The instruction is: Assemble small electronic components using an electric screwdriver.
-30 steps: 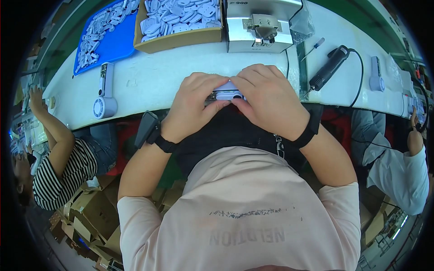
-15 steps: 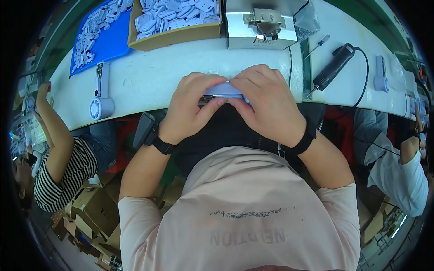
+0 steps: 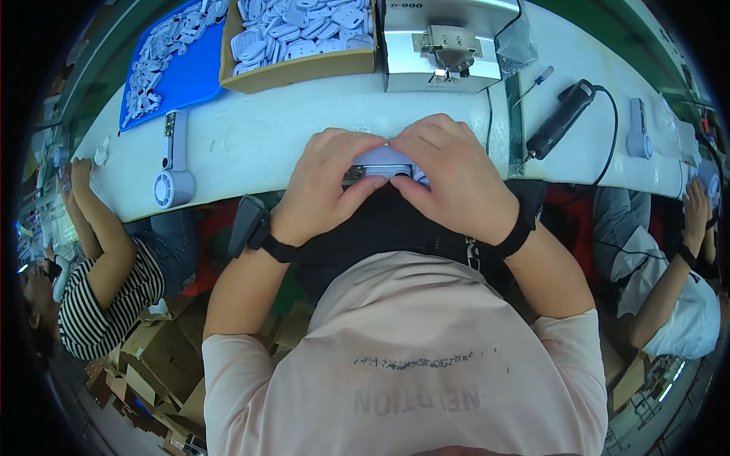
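Note:
A pale lilac handheld fan is held crosswise at the table's front edge, between both my hands. My left hand grips its left end, where a dark opening with small parts shows. My right hand closes round the right end and hides most of the fan head there. Both thumbs press on its near side, with fingertips along the far side. Another lilac fan lies on the table to my left, its handle partly uncovered.
Along the back stand a blue tray of small pale parts, a cardboard box of flat lilac covers, and a metal machine. To the right lie a screwdriver, a corded electric screwdriver and another fan. Co-workers sit at both sides.
The fan has tilted in my hands, so more of its near side and the dark opening shows. My thumbs have moved slightly. The right-hand co-worker's arm has shifted.

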The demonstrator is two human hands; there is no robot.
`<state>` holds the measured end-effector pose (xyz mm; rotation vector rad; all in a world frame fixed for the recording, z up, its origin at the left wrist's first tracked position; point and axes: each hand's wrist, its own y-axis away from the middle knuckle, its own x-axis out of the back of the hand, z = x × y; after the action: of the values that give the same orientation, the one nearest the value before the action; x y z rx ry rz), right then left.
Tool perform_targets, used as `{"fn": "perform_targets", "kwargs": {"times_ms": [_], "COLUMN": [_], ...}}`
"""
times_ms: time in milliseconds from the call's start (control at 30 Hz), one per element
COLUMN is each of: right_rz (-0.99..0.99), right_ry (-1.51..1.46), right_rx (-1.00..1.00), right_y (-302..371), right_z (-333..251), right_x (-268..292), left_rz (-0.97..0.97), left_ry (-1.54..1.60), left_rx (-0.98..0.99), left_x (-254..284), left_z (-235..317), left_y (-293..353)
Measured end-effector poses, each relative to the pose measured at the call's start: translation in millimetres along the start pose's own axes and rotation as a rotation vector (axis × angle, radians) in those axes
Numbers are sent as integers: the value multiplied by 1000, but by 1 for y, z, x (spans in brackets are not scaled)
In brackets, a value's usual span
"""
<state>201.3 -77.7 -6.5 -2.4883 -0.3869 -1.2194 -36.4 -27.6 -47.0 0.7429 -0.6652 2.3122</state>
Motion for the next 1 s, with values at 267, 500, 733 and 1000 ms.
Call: {"fn": "perform_targets", "kwargs": {"times_ms": [267, 500, 733, 1000], "right_rz": [-43, 316, 553, 894], "right_ry": [-62, -128, -146, 229], "right_rx": [20, -135, -358, -736], "right_y": [-2, 68, 119, 177], "right_z": [6, 3, 43, 184], "right_x": [15, 70, 75, 166], "left_rz": [18, 309, 828, 503], "left_ry": [-23, -140, -46, -489], "left_rx": [-71, 171, 666, 843], "left_x": [0, 93, 281, 279], "left_z": [5, 29, -177, -218], "left_y": [-5, 61, 239, 198]}}
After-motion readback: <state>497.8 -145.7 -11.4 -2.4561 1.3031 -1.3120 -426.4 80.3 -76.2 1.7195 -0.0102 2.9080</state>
